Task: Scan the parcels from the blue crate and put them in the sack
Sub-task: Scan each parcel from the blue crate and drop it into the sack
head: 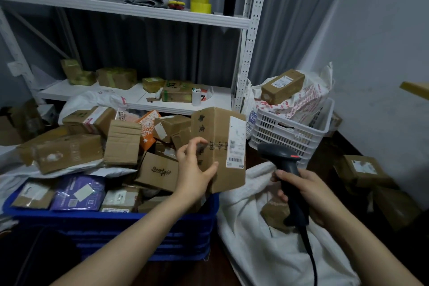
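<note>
**While the left hand point(195, 169) lifts a carton point(218, 144) over the blue crate point(116, 218), the right hand point(308, 189) holds a scanner point(283, 160)**

Because parcels are heaped high, most of the blue crate's inside is hidden; only its front wall and near rim show. The print on the carton's shipping label point(236, 141) is blurred, though a barcode shows near its lower end. The scanner's cable runs out at the bottom edge. In the white sack point(250, 239), just right of the blue crate, a brown parcel shows only in part behind the scanner.

The blue crate stands on a dark floor in a dim room hung with grey curtains. Behind it rises white metal shelving point(130, 9) bearing cartons and, higher up, yellow tape rolls point(200, 2). Behind it to the right stands a white slatted crate point(290, 132) full of printed bags, with a carton on top.

The held carton is a tall brown cardboard box, upright above the blue crate's right end. The left hand grips its lower left edge between thumb and fingers. Dark handwritten characters run down one face, the white label down the next. The right hand is wrapped round the dark scanner's handle, right of the blue crate over the sack, its head turned toward the label.
</note>
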